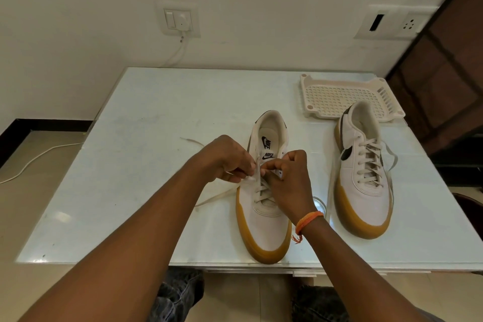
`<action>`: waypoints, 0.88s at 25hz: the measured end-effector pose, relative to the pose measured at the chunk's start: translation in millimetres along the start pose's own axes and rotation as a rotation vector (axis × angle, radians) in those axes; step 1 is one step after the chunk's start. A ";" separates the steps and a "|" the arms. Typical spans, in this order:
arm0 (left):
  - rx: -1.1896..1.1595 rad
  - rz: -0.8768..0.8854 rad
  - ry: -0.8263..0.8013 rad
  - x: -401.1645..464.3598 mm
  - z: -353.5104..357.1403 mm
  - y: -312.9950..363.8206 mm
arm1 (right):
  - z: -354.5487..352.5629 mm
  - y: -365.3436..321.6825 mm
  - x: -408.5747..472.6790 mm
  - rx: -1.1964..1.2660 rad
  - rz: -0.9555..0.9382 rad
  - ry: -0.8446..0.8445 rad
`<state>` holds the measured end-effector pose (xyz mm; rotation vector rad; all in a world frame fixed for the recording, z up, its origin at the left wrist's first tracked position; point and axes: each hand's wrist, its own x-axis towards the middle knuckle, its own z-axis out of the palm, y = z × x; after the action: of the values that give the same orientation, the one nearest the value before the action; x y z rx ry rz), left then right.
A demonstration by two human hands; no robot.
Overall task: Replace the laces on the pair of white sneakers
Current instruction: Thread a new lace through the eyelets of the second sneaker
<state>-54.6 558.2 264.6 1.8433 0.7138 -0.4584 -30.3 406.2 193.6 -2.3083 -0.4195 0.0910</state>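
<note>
Two white sneakers with tan gum soles stand on the pale table. The near sneaker is laced only through its lowest eyelets, toe pointing at me. My left hand pinches a white lace at the shoe's left eyelet row. My right hand pinches the lace over the tongue; an orange thread band circles that wrist. Loose lace ends trail left across the table. The second sneaker on the right is fully laced, its lace ends hanging loose.
A cream perforated plastic tray lies at the table's back right, just behind the laced sneaker. A white cable runs down from a wall socket behind the table. A dark wooden panel stands at the far right. My knees show below the table's front edge.
</note>
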 end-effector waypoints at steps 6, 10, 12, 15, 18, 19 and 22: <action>0.098 -0.044 0.013 3.3 4.0 -1.1 | -1.8 -3.9 1.2 -0.005 0.013 -0.019; 0.135 0.009 0.126 6.0 -16.7 -1.6 | -15.0 -4.2 5.3 -0.070 0.024 -0.090; 0.057 0.028 0.258 7.1 -36.2 -5.4 | -22.6 -4.2 7.7 -0.131 0.009 -0.156; -0.152 0.053 0.432 8.7 -60.0 -13.5 | -29.6 -5.3 9.8 -0.174 -0.011 -0.229; -0.304 0.128 0.616 10.7 -75.5 -19.1 | -33.2 -4.7 12.4 -0.138 -0.024 -0.250; -0.321 0.151 0.685 12.6 -79.4 -21.3 | -35.2 -4.1 13.4 -0.129 -0.038 -0.262; -0.283 0.122 0.703 20.7 -76.9 -26.0 | -46.7 -2.0 17.0 -0.034 -0.077 -0.287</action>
<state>-58.0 641.9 262.2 1.7516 1.0588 0.3844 -5.8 380.8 228.7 -2.3159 -0.6592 0.3824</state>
